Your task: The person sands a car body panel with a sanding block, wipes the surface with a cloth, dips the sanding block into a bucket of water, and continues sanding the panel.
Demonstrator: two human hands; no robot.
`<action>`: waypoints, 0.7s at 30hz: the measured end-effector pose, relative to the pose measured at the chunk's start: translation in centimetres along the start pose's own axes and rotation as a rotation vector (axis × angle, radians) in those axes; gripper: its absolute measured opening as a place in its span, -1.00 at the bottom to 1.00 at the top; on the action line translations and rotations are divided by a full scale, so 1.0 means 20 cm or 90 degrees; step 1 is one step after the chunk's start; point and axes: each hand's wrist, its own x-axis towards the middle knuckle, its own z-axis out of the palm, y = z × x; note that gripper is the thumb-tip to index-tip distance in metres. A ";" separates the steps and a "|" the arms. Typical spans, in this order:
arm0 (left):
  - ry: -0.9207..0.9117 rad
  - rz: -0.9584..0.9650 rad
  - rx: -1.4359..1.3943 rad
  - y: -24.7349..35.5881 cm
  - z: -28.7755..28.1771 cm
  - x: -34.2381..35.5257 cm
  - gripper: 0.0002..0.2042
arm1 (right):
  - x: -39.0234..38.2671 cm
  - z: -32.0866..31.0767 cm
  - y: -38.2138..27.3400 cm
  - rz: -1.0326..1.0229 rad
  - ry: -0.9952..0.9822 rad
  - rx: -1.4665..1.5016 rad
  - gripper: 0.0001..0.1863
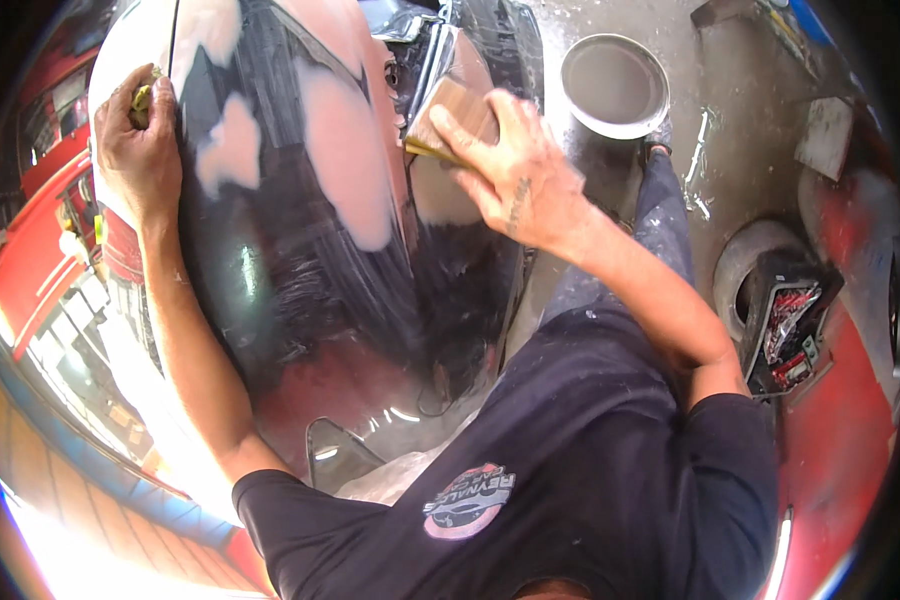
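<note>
My right hand (530, 175) grips a brown sanding block (465, 115) with a yellow lower edge, thumb and fingers spread across it. The block is over the edge of a dark car body panel (270, 220); whether it touches the surface I cannot tell. Smooth pink filler patches (345, 160) and whitish areas cover parts of the panel. On the far left of the panel, my left hand (140, 150) is closed around a small yellow-green piece (142, 100), perhaps a sponge; mostly hidden by the fingers, its kind is unclear.
A round white-rimmed bucket (567, 85) of greyish liquid stands on the wet floor (700, 60), beside my foot. To the right lie a black lamp-like car part (790, 320) and a light ring-shaped object (735, 265). Red bodywork (855, 370) borders that side.
</note>
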 end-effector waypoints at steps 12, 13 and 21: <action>-0.037 -0.007 0.013 0.00 0.00 0.00 -0.69 | 0.02 -0.01 -0.02 0.022 0.039 -0.064 -0.31; -0.035 -0.017 0.012 0.02 -0.01 0.00 -0.68 | -0.02 -0.01 -0.07 0.043 0.020 -0.018 -0.30; -0.034 0.001 0.021 -0.01 -0.01 0.01 -0.68 | 0.01 -0.02 -0.05 0.022 0.029 -0.053 -0.29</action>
